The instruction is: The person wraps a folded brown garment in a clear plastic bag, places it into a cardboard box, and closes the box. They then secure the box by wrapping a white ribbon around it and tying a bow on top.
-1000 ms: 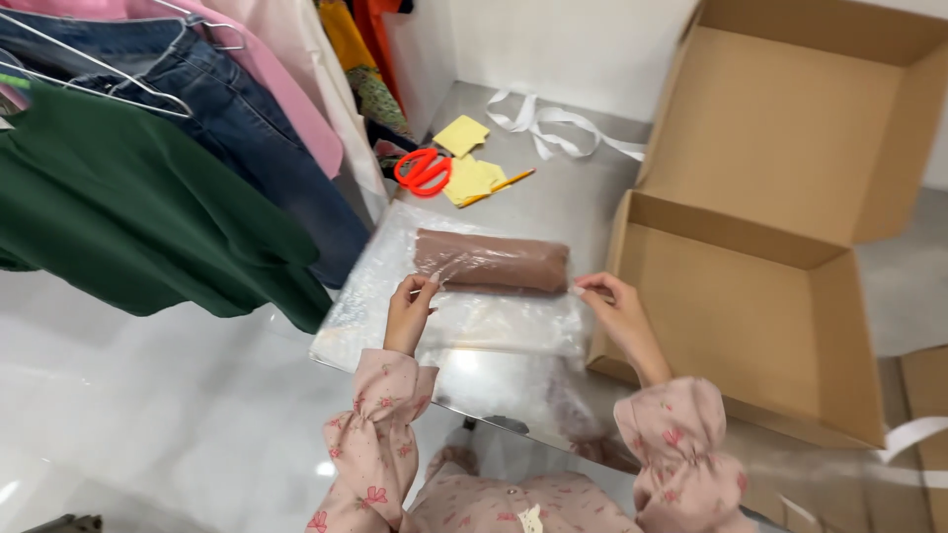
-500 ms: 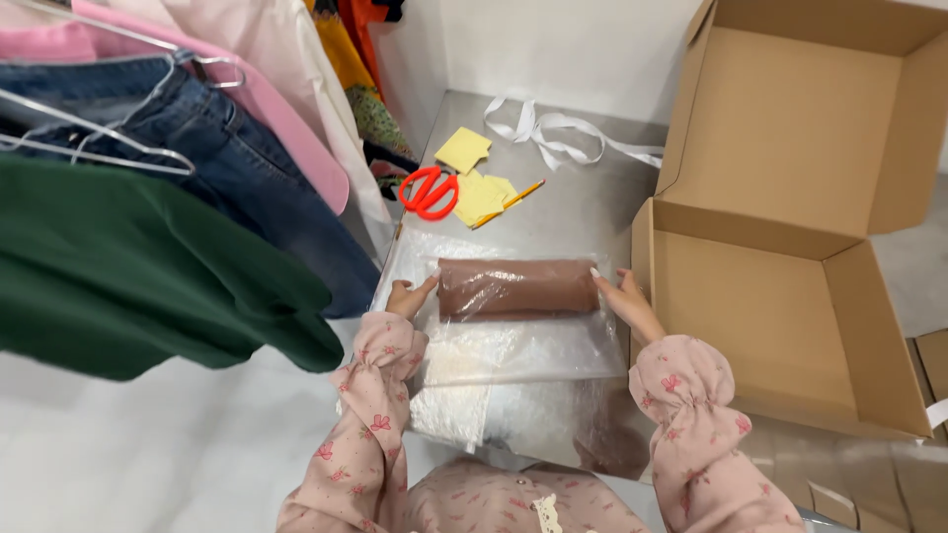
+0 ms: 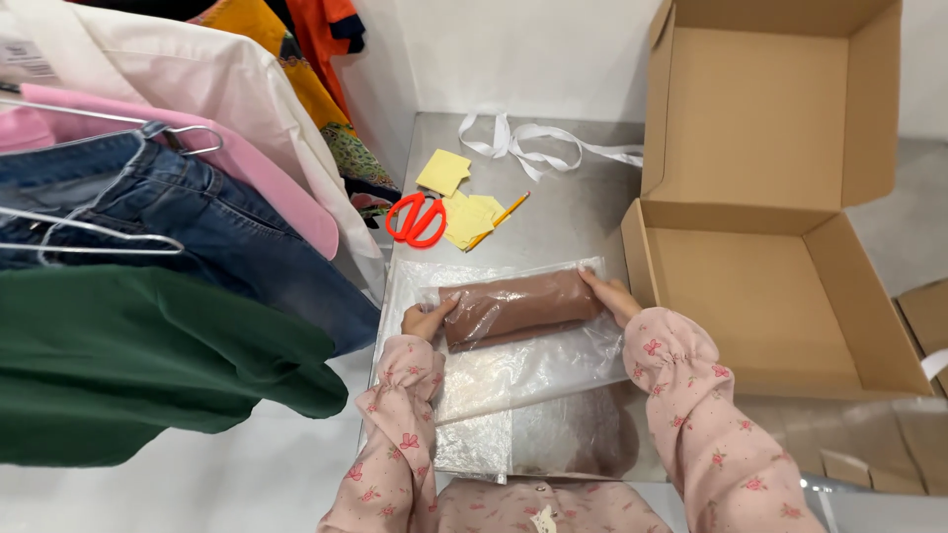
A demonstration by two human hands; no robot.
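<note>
Left hand (image 3: pixel 427 321): fingers grasping left end of brown rolled garment in clear plastic bag (image 3: pixel 520 307) | roll: on metal surface (image 3: pixel 573 212), left of open cardboard box (image 3: pixel 770 296) | right hand (image 3: pixel 612 296): fingers grasping right end | step: rolling bag; next needs even two-handed turn.

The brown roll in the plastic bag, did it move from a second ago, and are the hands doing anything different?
The brown roll has moved a little along the clear plastic bag, away from the person. The left hand and right hand went with it and still press on its two ends. The scissors, yellow notes, white ribbon and open cardboard box lie where they were.
</note>
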